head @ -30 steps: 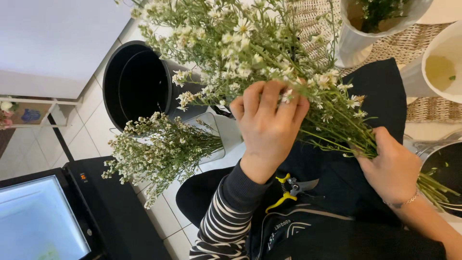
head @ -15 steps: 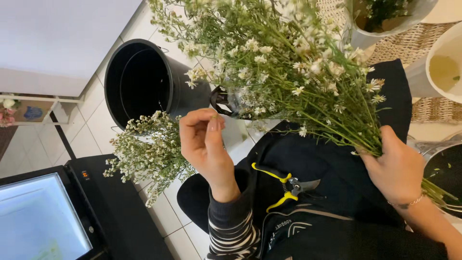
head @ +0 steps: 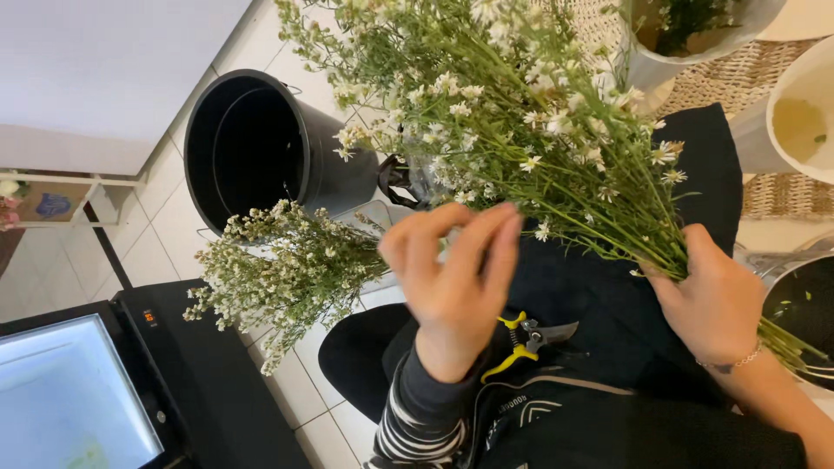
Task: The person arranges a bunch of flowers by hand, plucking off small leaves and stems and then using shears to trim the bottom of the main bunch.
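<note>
Black apron point(head: 608, 417) nearest the camera, yellow-handled pruning shears point(head: 521, 340) lying on it in the lap. Left hand point(head: 456, 278) raised just above the shears, fingers point(head: 486, 243) curled loosely together at the tips; cannot tell whether they pinch anything. Right hand point(head: 708, 300) clamped on the stems of a bunch of small white daisy-type flowers point(head: 512, 113); the heads fan up and left, away from the person.

Containers, near to far:
- Bottom left: black unit with a lit, pale top panel point(head: 65, 399) on the floor.
- Right edge: dark metal bowl point(head: 804, 308), a few green scraps inside, stem ends over its rim.
- Second bunch of cream flowers point(head: 282, 265) lies at the foot of the black bucket point(head: 261, 143). Bucket stands on the tiled floor, interior dark, contents not visible.
- Far right: white bowl point(head: 804, 117) holding yellowish liquid.
- Top: white pot point(head: 686, 35) with green stems in it, on a woven mat point(head: 738, 74).
</note>
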